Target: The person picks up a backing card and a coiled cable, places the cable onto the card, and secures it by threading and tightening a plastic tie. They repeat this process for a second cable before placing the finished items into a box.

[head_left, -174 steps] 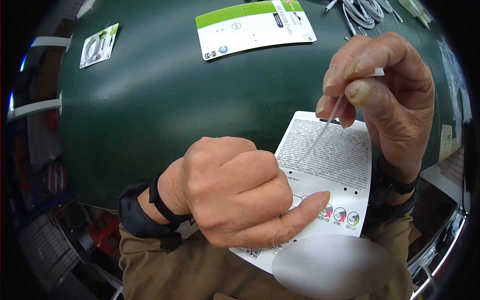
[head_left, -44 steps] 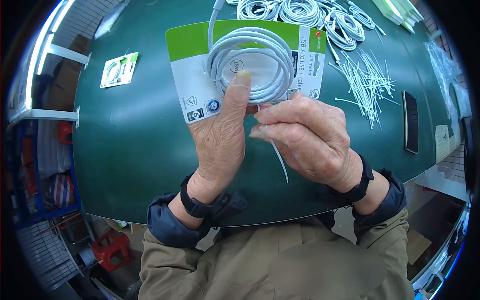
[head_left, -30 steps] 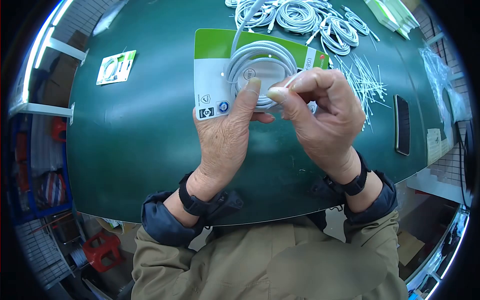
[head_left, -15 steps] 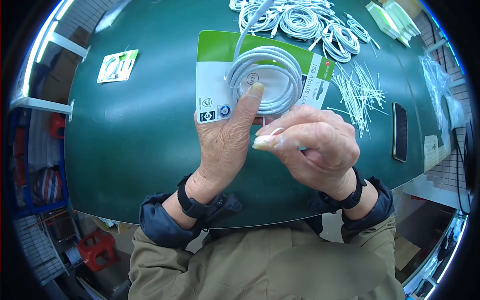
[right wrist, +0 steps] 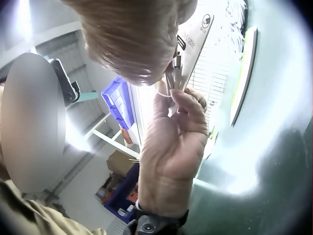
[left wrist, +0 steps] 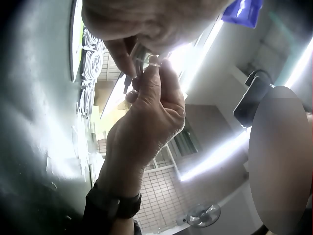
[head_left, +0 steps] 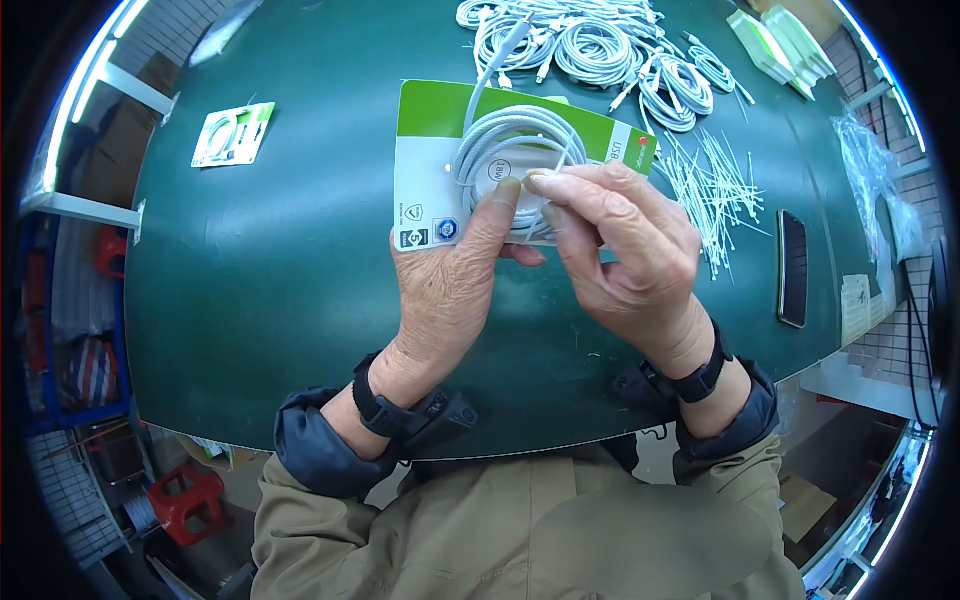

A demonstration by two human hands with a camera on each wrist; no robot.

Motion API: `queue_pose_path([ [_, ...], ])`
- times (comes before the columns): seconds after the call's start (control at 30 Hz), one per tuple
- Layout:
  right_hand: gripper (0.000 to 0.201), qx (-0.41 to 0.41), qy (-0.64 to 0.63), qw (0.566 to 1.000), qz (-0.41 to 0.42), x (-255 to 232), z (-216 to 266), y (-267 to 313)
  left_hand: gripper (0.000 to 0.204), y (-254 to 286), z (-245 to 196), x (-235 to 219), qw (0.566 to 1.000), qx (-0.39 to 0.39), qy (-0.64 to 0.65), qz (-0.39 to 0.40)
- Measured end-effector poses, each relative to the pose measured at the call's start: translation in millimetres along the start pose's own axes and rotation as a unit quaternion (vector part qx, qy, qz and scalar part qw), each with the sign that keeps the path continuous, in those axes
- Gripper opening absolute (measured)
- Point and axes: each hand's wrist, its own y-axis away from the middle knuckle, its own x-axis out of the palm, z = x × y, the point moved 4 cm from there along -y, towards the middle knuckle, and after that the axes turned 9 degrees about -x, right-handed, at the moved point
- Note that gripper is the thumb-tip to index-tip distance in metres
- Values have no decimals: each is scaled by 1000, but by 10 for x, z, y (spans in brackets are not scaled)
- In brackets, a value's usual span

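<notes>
My left hand [head_left: 445,285] holds a green-and-white printed cardboard card [head_left: 425,165] above the table, with its thumb pressing on a coiled light-grey braided USB cable [head_left: 500,125]. One cable end sticks up past the card's top edge. At the coil's right side, my right hand [head_left: 630,235] pinches a thin white zip tie [head_left: 565,152] between thumb and fingers. In the right wrist view a bit of the zip tie [right wrist: 164,94] bends near the left thumb. The left fingers behind the card are mostly hidden.
Coiled grey cables [head_left: 597,52] lie at the table's far side, with a pile of loose zip ties [head_left: 715,195] nearer. A phone [head_left: 792,268] and stacked green-white cards [head_left: 780,48] are on the right. A small packaged cable [head_left: 233,135] lies left.
Earlier the card was back side up while a zip tie was threaded through it. Now its front shows with the cable coil on it. The right hand has just moved up over the coil.
</notes>
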Motion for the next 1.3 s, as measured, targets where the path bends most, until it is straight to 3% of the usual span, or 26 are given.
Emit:
queue_pose_path([
  [0.27,47,-81,27,994,75,-95,119,-13,26,58,24,24,1000,17,7,-4],
  [0.53,47,-128,26,990,52,-115,205,-14,25,40,-22,19,1000,25,15,-5],
  [0.67,45,-125,32,990,54,-135,199,20,35,56,-52,4,1000,-2,-2,17],
  [0.8,45,-99,28,993,58,-150,211,41,22,41,-75,20,1000,16,11,-18],
  [1.2,42,-20,-31,999,17,-110,143,62,24,28,-71,-4,1000,1,6,-6],
  [1.3,40,-16,-32,999,14,-105,119,65,37,26,-56,-18,1000,-22,-9,19],
])
